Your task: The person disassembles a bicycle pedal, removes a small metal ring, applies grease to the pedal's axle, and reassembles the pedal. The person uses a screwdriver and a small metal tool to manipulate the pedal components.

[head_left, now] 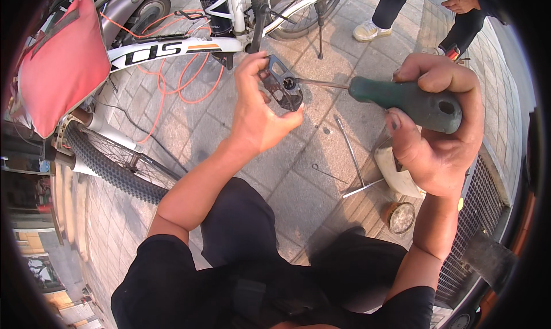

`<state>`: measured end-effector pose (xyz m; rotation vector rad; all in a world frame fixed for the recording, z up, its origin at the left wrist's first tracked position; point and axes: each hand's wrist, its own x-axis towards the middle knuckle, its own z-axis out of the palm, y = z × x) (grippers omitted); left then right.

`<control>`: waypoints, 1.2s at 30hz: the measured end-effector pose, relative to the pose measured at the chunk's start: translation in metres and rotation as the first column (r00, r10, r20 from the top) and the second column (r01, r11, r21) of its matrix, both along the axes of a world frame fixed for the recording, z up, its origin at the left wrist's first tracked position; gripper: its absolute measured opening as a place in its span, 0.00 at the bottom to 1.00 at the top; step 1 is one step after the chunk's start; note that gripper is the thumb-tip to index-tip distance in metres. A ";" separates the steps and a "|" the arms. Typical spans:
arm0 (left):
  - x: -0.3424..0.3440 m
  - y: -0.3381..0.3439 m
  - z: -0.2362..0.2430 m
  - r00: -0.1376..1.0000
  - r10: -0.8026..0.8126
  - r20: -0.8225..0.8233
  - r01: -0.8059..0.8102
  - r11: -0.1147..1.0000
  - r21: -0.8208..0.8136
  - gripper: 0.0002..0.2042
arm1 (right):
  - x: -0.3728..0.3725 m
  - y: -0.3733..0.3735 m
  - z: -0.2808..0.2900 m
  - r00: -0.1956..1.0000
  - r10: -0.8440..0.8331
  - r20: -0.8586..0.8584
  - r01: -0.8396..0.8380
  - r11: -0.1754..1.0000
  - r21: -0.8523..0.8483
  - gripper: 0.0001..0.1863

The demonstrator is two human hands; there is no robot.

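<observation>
My left hand (252,122) grips a dark metal bicycle pedal (283,92) by its edges, holding it in front of me above the paving. A screwdriver with a dark green handle (373,91) is in my right hand (439,151), fingers curled round the handle. Its thin shaft (321,83) points left, and the tip is at the round opening in the pedal's middle; how far in it sits I cannot tell.
A white bicycle (172,52), red padded cover (63,71), front tyre (115,180) and orange hose (206,76) lie left and behind. Metal tools (350,145), a white container (393,174) and round tin (400,217) are on the paving. A person (387,8) stands back right beside a grating (476,214).
</observation>
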<state>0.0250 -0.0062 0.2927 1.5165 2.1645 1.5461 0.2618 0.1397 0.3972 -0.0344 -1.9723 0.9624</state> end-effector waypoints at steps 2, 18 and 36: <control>-0.003 0.000 -0.004 0.996 0.023 -0.091 -0.023 1.000 0.008 0.50 | -0.001 -0.003 0.000 1.000 -0.006 0.015 0.006 1.000 0.002 0.26; -0.007 0.002 -0.011 0.994 0.053 -0.096 -0.052 0.999 0.006 0.50 | -0.014 -0.028 0.005 0.994 -0.093 0.051 0.079 0.971 0.224 0.26; -0.010 0.002 -0.013 0.994 -0.094 0.062 0.089 0.994 0.067 0.50 | -0.015 -0.015 0.000 0.996 0.084 0.039 -0.090 0.981 0.175 0.23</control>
